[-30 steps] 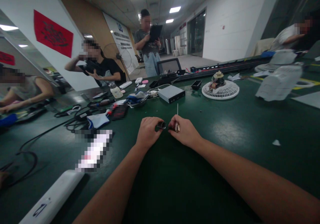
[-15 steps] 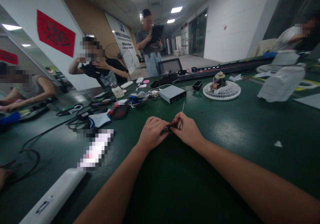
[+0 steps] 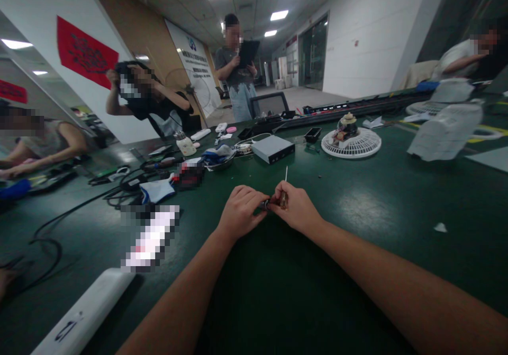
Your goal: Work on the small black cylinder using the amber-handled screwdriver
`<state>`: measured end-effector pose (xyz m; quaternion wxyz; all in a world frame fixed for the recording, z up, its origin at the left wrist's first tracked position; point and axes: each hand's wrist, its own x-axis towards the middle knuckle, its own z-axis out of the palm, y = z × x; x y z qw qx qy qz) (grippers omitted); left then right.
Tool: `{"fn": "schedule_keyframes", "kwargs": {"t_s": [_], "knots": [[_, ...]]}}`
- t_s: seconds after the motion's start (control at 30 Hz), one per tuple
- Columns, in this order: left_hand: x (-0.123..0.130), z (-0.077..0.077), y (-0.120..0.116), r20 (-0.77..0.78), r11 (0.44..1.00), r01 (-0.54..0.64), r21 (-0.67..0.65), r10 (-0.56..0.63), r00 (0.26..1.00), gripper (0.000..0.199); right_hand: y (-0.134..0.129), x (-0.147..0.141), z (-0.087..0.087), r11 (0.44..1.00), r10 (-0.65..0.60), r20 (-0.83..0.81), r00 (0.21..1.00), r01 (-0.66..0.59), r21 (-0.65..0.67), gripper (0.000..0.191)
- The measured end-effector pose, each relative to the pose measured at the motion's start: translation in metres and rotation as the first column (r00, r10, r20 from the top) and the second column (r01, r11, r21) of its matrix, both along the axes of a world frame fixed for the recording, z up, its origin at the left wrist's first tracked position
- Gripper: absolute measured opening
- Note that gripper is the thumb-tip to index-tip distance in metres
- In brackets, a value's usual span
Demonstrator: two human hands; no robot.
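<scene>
The green worktop (image 3: 397, 207) is topped by a white fan cover (image 3: 363, 146) and, left of it, a grey box (image 3: 273, 147), both set beyond the hands. The left hand (image 3: 241, 212) is held just beside the right hand (image 3: 297, 204). By the right fingers a screwdriver (image 3: 284, 200) is gripped, its shaft pointed away. Between the hands, a small dark tube (image 3: 265, 205) is pinched by the left fingers, its long axis apparently aimed rightward, though mostly hidden.
</scene>
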<state>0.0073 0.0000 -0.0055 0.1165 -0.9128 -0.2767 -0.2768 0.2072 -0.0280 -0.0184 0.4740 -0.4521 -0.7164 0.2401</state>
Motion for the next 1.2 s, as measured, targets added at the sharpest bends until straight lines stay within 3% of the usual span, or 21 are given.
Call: {"fn": "schedule_keyframes", "kwargs": {"t_s": [0.33, 0.53, 0.7, 0.87, 1.07, 1.2], "knots": [[0.0004, -0.0007, 0.0003, 0.031, 1.000, -0.014, -0.006, 0.014, 0.999, 0.018, -0.0022, 0.0015, 0.0019, 1.000, 0.003, 0.100, 0.995, -0.006, 0.026, 0.021], [0.0000, -0.0039, 0.0018, 0.094, 0.995, -0.092, -0.040, 0.096, 0.991, 0.021, -0.0031, -0.0025, 0.0003, 1.000, 0.003, 0.129, 0.992, -0.006, 0.027, 0.012], [-0.0015, -0.0057, 0.0037, 0.162, 0.970, -0.232, -0.074, 0.242, 0.957, 0.021, -0.0057, -0.0020, 0.0026, 0.995, 0.101, -0.011, 0.995, -0.101, 0.013, 0.024], [-0.0038, -0.0075, 0.0066, 0.183, 0.943, -0.320, -0.090, 0.331, 0.926, 0.018, -0.0080, 0.0014, 0.0050, 0.982, 0.165, -0.085, 0.983, -0.155, 0.112, 0.030], [-0.0053, -0.0095, 0.0083, 0.179, 0.959, -0.262, -0.111, 0.279, 0.944, 0.021, -0.0091, -0.0001, 0.0083, 0.965, 0.222, 0.023, 0.975, -0.223, 0.134, 0.025], [-0.0047, -0.0089, 0.0078, 0.169, 0.966, -0.231, -0.113, 0.248, 0.954, 0.021, -0.0055, -0.0007, 0.0057, 0.971, 0.184, 0.054, 0.981, -0.190, 0.143, 0.024]]}}
